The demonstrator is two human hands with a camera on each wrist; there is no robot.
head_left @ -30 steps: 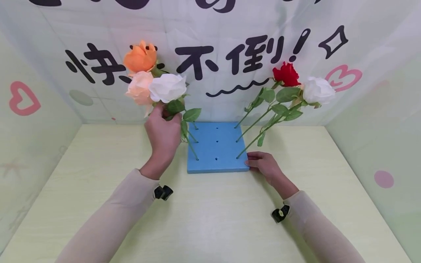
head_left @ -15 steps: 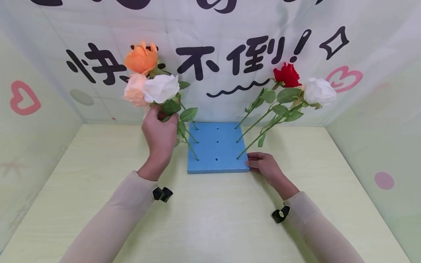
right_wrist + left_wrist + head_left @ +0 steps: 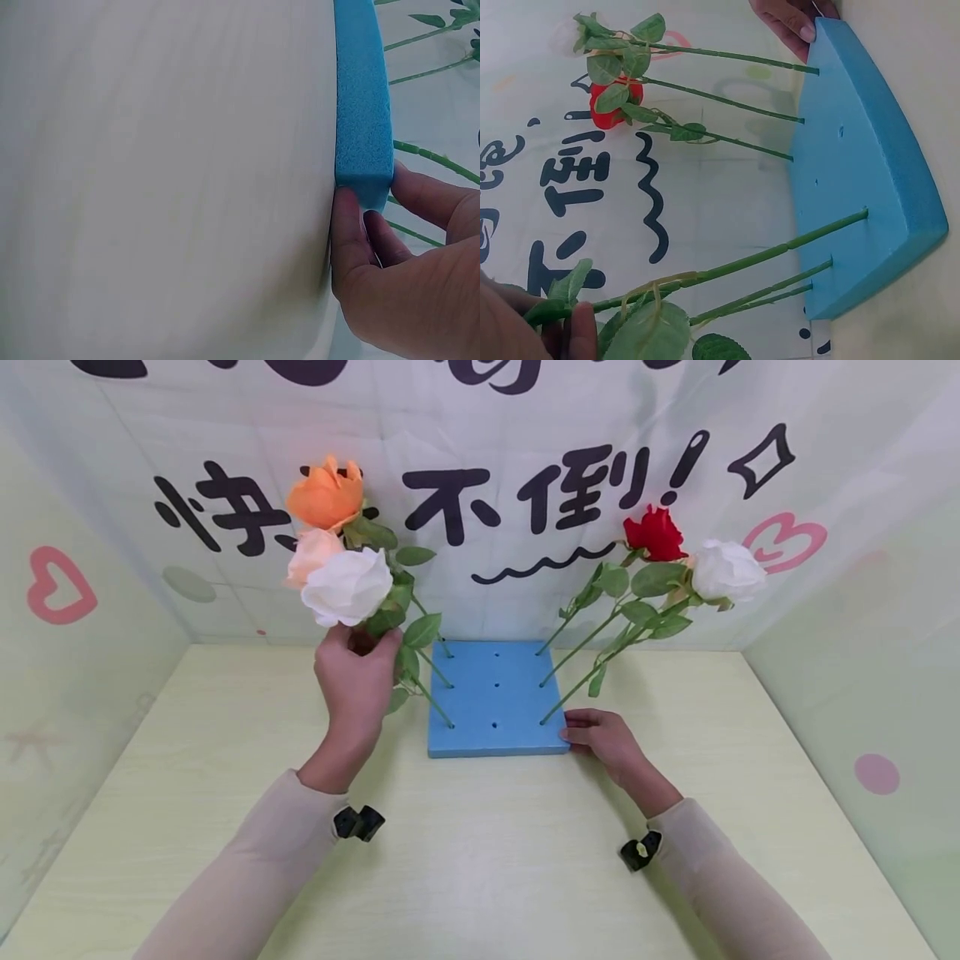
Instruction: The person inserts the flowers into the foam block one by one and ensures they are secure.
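My left hand (image 3: 348,681) pinches a white rose (image 3: 347,587) just below its bloom. In the left wrist view, its green stem (image 3: 780,251) runs slanted into a hole near the front left of a blue foam board (image 3: 495,743). Behind it, an orange rose (image 3: 326,493) and a partly hidden pale pink rose (image 3: 309,556) lean left from the same side of the board. At the front right corner, my right hand (image 3: 606,739) grips the board's edge; the right wrist view shows thumb and fingers (image 3: 346,229) on either side of that corner.
On the board's right side, a red rose (image 3: 654,533) and another white rose (image 3: 727,570) lean right, with a third stem among them. Small holes run down the board's middle. A printed cloth wall (image 3: 480,439) stands close behind on the pale table (image 3: 487,860).
My left hand has drawn the white rose left and downward, away from the board's middle. The pink rose is now more covered by it. My right hand stays at the board's corner.
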